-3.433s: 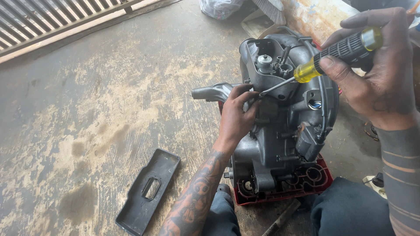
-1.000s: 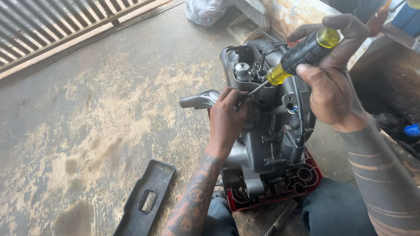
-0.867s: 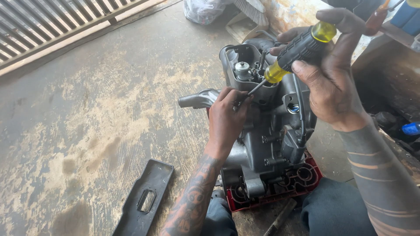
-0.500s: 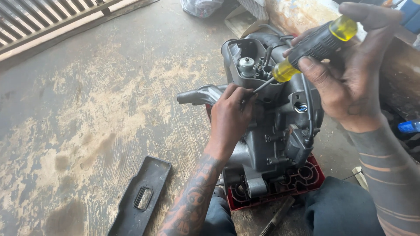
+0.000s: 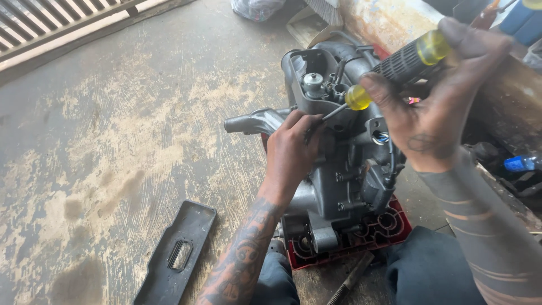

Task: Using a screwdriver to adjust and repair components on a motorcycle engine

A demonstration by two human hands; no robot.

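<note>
One grey engine [image 5: 339,169] is braced at centre by the left hand [image 5: 293,149], its grip closed on the casing. One yellow-and-black screwdriver [image 5: 401,65] is clasped in the right hand [image 5: 435,107] at two o'clock. One dark cover plate [image 5: 178,254] lies on the floor [image 5: 113,141] at seven o'clock.

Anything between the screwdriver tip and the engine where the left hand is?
Nothing visible. The right hand holds the screwdriver, whose shaft runs bare to the left hand on the grey engine. The tip is hidden by the fingers.

Clear plastic bag [image 5: 257,8] lies at top edge.
</note>
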